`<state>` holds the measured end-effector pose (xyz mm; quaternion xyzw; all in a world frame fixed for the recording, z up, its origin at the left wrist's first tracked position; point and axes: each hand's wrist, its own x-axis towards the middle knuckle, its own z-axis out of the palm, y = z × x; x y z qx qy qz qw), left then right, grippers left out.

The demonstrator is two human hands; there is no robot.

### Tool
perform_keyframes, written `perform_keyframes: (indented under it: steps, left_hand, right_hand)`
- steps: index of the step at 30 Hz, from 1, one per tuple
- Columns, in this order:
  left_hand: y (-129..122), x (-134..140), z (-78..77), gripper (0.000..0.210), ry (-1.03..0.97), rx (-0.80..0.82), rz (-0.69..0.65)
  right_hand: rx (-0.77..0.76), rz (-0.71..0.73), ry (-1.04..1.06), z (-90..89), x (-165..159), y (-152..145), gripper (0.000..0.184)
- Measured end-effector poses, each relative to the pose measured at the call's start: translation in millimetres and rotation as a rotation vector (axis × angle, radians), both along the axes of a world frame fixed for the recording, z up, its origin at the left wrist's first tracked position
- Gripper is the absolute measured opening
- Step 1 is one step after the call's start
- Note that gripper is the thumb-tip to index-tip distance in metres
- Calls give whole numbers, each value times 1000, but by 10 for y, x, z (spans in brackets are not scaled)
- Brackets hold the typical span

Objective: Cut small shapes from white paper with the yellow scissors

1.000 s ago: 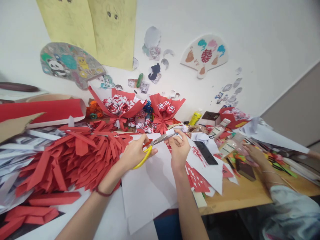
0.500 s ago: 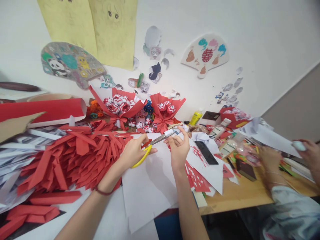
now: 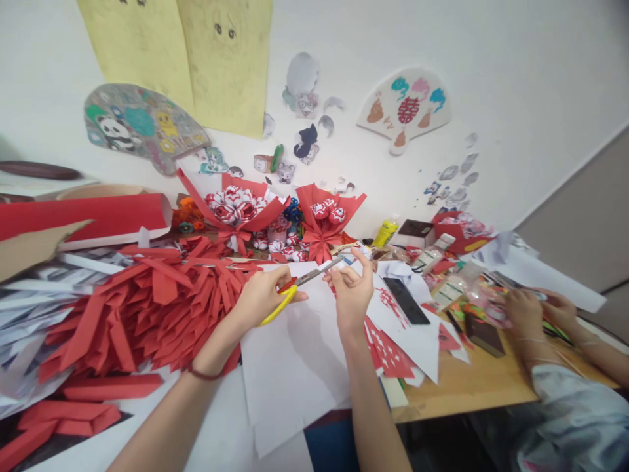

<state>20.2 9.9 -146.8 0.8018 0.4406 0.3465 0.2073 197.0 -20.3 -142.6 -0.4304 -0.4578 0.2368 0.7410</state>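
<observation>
My left hand grips a pair of scissors with yellow and red handles. Its blades point right and look closed together. Just beyond the blades, my right hand is closed in a pinch with the index finger raised. A small whitish piece of paper shows by its fingertips, partly hidden by the blades and fingers. Below both hands lie white paper sheets. To the left is a big heap of folded red paper strips.
White paper strips pile at far left. Paper flower bouquets stand along the wall. A black phone lies right, near red cut-outs. At the right, a co-worker's hands work over the wooden table.
The scissor blades have come together, and the white piece that lay across them no longer shows there. At the right, the co-worker's far hand has moved left to meet the other.
</observation>
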Motion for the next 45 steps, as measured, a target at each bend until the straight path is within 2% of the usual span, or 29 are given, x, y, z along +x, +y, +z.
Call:
perform_keyframes:
  steps: [4,10,17,19,22,25,28,33,45]
  left_hand:
    - [-13,4,32,33,-94,-20,21]
    - [-83,40,76,29,-189,-97,12]
    - [-81,81,26,40,-44,-56,58]
    - [-78,83,28,45,-18,-43,79]
    - [-75,80,34,39,-45,-52,83]
    - [-67,65,34,34,-69,-72,78]
    - [-58,48,26,35,-45,-77,58]
    - [-60,43,7,32,-15,-77,-2]
    - [-79,46,31,33,12,-103,-9]
  right_hand:
    - [-7,21,25,-14,9,15,51]
    - [-57,89,113,-43,7,50,31]
    - [-109,32,103,-40,22,43,35]
    - [-103,55,117,-27,19,36,35]
    - [-98,110,142,-18,11,33,37]
    - [-115,92,174,-25,16,32,41]
    - [-116,72,181,-29,34,23,42]
    - [-67,125,136,-8,44,7,40]
    - [-45,116,129,-4,39,11,38]
